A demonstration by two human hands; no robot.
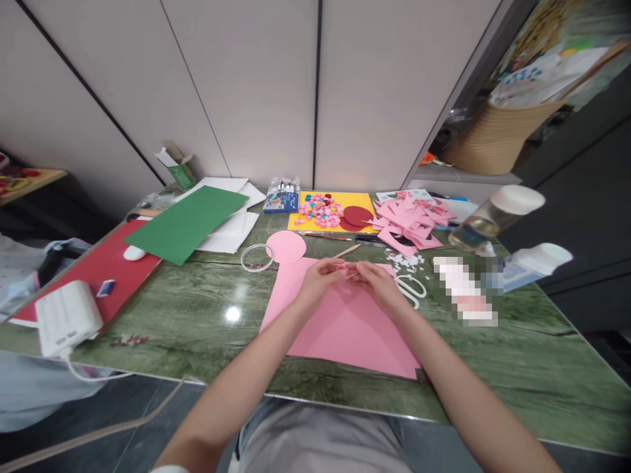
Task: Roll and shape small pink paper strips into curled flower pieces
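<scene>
My left hand (319,277) and my right hand (375,281) meet in the middle, fingertips almost touching. Between them I pinch a tiny pink paper bit (348,270), so both grips are narrow and closed on it. It is too small to see its shape.

Right under my hands lies a big pink sheet (340,325) on the green tabletop (207,322). At 11 o'clock from my hands, touching the sheet's top corner, is a pink paper circle (286,246). Just left of that is a clear tape ring (257,257). At 3 o'clock, close to my right hand, lie white scissors (413,288), with small white scraps (407,260) above them.

At 12 o'clock a thin wooden stick (348,250) lies near my fingers. Farther up is a yellow sheet (308,226) with little pink paper flowers (319,210) and dark red circles (355,217) on it. At 1 o'clock is a pile of pink paper pieces (407,220).

At 10 o'clock lies a green sheet (187,223) over white paper (231,230). Far at 9 o'clock a white box with a cord (66,316) sits on a red sheet (98,269). At 2 o'clock is a clear bottle with a white cap (493,217).
</scene>
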